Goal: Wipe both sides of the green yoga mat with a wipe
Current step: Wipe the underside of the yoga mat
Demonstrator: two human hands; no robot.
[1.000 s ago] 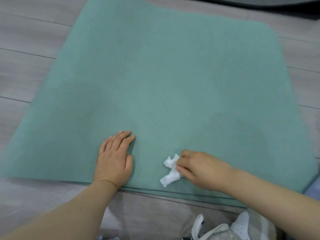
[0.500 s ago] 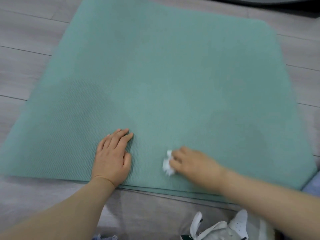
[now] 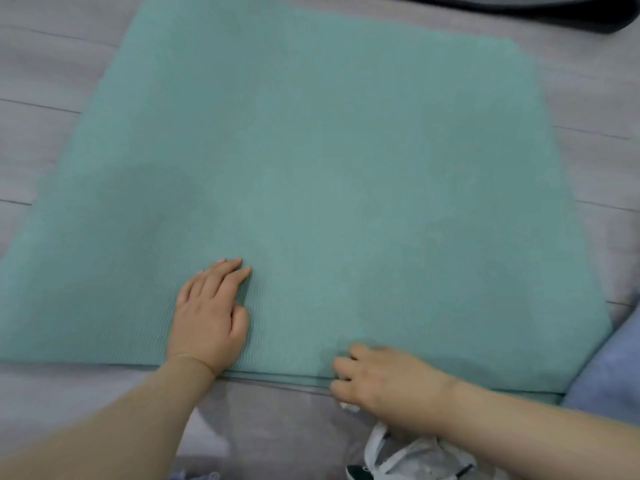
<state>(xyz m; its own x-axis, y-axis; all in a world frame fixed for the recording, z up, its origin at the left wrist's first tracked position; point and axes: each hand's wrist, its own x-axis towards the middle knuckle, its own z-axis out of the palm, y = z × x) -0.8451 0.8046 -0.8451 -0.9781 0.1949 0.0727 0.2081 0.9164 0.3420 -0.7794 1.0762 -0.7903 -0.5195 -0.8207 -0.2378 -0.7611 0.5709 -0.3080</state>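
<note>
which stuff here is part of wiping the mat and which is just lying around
Part of the job:
green yoga mat
wipe, mostly hidden under the right hand
left hand, flat on the mat

Just lying about:
white shoe
blue fabric
dark object

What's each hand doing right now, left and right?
Left hand: open, palm flat on the green yoga mat.
Right hand: fingers curled at the mat's near edge, gripping the white wipe, mostly hidden beneath it.
</note>
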